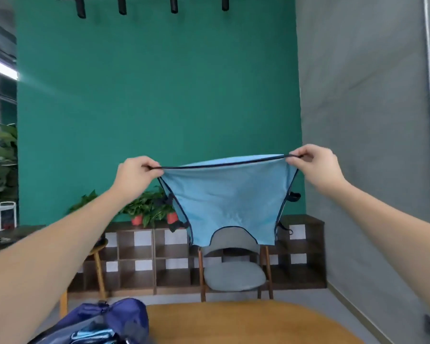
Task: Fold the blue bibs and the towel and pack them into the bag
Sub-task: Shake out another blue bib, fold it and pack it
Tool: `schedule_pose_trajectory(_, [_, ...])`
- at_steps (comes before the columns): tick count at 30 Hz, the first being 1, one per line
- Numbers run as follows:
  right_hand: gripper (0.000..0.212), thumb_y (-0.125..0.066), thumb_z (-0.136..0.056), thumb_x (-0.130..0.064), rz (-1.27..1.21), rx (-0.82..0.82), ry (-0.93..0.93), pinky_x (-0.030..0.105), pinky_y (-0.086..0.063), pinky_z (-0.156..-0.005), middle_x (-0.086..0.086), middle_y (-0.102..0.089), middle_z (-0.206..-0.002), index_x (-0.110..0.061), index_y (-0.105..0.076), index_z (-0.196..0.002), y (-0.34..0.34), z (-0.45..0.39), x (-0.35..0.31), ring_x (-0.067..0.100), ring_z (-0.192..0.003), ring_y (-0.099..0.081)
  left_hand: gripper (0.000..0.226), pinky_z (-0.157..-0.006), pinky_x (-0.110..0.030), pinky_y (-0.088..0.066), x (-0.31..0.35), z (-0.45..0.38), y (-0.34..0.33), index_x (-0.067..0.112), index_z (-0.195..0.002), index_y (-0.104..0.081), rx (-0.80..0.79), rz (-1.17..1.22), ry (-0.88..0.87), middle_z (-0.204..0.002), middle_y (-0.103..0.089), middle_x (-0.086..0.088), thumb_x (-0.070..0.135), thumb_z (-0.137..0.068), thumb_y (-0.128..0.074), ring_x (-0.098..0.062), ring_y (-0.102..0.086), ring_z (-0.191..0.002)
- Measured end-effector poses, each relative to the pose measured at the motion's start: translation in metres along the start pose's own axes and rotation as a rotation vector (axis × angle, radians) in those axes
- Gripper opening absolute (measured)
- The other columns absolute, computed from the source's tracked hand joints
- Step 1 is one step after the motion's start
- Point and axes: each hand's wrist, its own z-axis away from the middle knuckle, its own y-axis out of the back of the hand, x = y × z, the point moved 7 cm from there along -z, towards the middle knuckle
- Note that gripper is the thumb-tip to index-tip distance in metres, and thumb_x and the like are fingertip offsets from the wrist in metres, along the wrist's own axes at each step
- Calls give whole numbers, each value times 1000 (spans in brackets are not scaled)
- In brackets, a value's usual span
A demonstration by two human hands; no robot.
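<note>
Held a blue bib (227, 194) stretched in the air, left hand (137, 175) and right hand (315, 167) each pinching a top corner, above counter (246, 321) and bag (104, 321).

Bib (227, 197) between raised hands, above table (246, 324); bag (104, 324) on table's left; chair (233, 269) behind.
</note>
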Motion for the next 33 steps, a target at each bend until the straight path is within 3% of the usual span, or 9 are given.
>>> schedule_pose_trajectory(7, [15,-82,-84,-26,76,-200,-230,38,-53,-82,-1,-75,-76,-17,-71,-78,27,179,75,20,-79,-68,17,-86,-37,-56,-75,198,-53,25,-77,-76,-309,130,159,-83,-77,5,11,-85,-80,-17,-73,-87])
schedule_pose_trajectory(10, [16,-81,-84,-22,90,-258,-315,34,-52,-71,1,-73,-65,-12,-70,-80,48,250,95,9,-56,-62,10,-83,-31,-54,-82,271,-58,21,-83,-75,-357,140,192,-83,-77,11,12,-88,-78,-5,-71,-82])
schedule_pose_trajectory(12, [15,-81,-84,-23,104,-296,-374,32,-51,-66,5,-71,-62,-12,-71,-83,58,284,107,12,-51,-61,9,-79,-24,-51,-85,305,-59,21,-84,-74,-350,157,217,-81,-76,14,14,-88,-79,-1,-70,-78])
schedule_pose_trajectory(15, [16,-81,-85,-27,140,-341,-413,31,-51,-58,5,-72,-67,-14,-72,-83,64,318,123,18,-46,-61,9,-76,-18,-50,-89,332,-60,28,-82,-74,-349,128,209,-78,-75,17,24,-86,-81,1,-69,-76])
schedule_pose_trajectory(17, [17,-80,-86,-30,179,-373,-415,27,-48,-53,5,-71,-64,-15,-72,-83,62,330,131,19,-46,-62,8,-77,-22,-53,-93,340,-64,29,-83,-74,-360,119,204,-76,-75,14,26,-87,-80,-3,-70,-76])
schedule_pose_trajectory(22, [17,-80,-86,-32,216,-430,-461,27,-48,-58,3,-70,-61,-18,-73,-79,41,336,161,18,-46,-60,7,-74,-27,-52,-108,340,-87,23,-84,-75,-356,113,211,-75,-76,4,22,-91,-75,-13,-70,-74])
schedule_pose_trajectory(26, [17,-80,-85,-36,330,-482,-500,35,-56,-66,-4,-71,-72,-24,-72,-77,0,342,208,13,-61,-64,10,-80,-23,-51,-155,343,-131,29,-82,-75,-461,39,258,-80,-74,16,27,-92,-74,-1,-69,-82])
schedule_pose_trajectory(30, [26,-74,-88,-44,467,-669,-573,25,-38,-53,-8,-64,-68,-27,-66,-71,-46,384,269,12,-59,-55,16,-72,-16,-48,-212,377,-183,32,-78,-73,-584,-66,318,-78,-73,18,24,-92,-74,3,-67,-81])
schedule_pose_trajectory(33, [24,-68,-91,-50,512,-740,-543,26,-44,-60,-14,-65,-77,-34,-64,-75,-61,410,293,6,-73,-59,15,-71,-19,-49,-236,402,-205,31,-77,-74,-638,-97,356,-76,-72,20,24,-90,-75,3,-66,-78])
